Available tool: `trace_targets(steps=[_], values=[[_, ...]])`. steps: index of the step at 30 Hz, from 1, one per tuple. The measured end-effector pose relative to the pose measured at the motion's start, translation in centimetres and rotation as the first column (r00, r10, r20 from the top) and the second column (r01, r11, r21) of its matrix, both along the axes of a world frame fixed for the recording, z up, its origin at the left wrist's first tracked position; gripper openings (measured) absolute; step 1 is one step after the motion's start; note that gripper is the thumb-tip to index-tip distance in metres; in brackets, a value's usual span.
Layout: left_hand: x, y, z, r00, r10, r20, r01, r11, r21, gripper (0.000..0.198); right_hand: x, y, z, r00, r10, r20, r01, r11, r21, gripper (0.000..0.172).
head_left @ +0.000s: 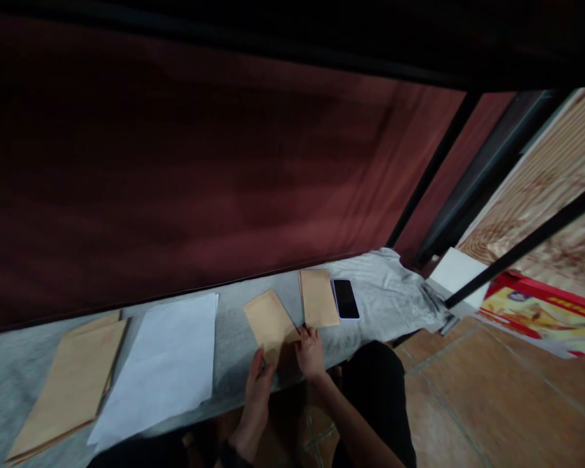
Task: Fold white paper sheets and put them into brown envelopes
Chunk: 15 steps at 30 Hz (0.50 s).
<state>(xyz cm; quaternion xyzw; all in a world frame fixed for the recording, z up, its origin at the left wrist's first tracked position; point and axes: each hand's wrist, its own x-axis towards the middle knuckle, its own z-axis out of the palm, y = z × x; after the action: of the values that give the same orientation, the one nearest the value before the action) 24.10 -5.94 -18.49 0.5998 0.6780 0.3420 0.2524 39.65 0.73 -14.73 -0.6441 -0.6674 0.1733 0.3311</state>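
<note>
A brown paper envelope [269,315] lies at a slant near the front edge of the cloth-covered bench. My left hand [258,385] grips its lower left edge, thumb on top. At the lower right edge, my right hand [311,353] has its fingers closed on the same envelope; a small dark spot by those fingertips is too small to make out. Just beyond the right hand rests a small stack of brown envelopes [319,299]. Right of that stack is a phone [346,299] with a dark screen and a pale case.
White paper sheets [166,364] and larger brown envelopes [73,383] lie to the left on the grey cloth [380,286]. A dark red panel [224,182] rises behind. Black metal bars [439,162], a white box [461,276] and a red-yellow carton [541,312] stand to the right.
</note>
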Motion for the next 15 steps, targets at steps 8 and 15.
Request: trace_targets(steps=[8,15], values=[[3.4,2.2,3.6,0.719,0.271,0.640,-0.218,0.962,-0.163,0.039,2.5,2.2,0.8,0.856,-0.070,-0.512,0.018,0.994,-0.106,0.018],[4.5,3.9,3.9,0.847,0.204,0.491,-0.154,0.978,-0.140,0.048,8.5,5.9,1.3,0.899,-0.172,-0.404,0.170,0.985,-0.040,0.027]])
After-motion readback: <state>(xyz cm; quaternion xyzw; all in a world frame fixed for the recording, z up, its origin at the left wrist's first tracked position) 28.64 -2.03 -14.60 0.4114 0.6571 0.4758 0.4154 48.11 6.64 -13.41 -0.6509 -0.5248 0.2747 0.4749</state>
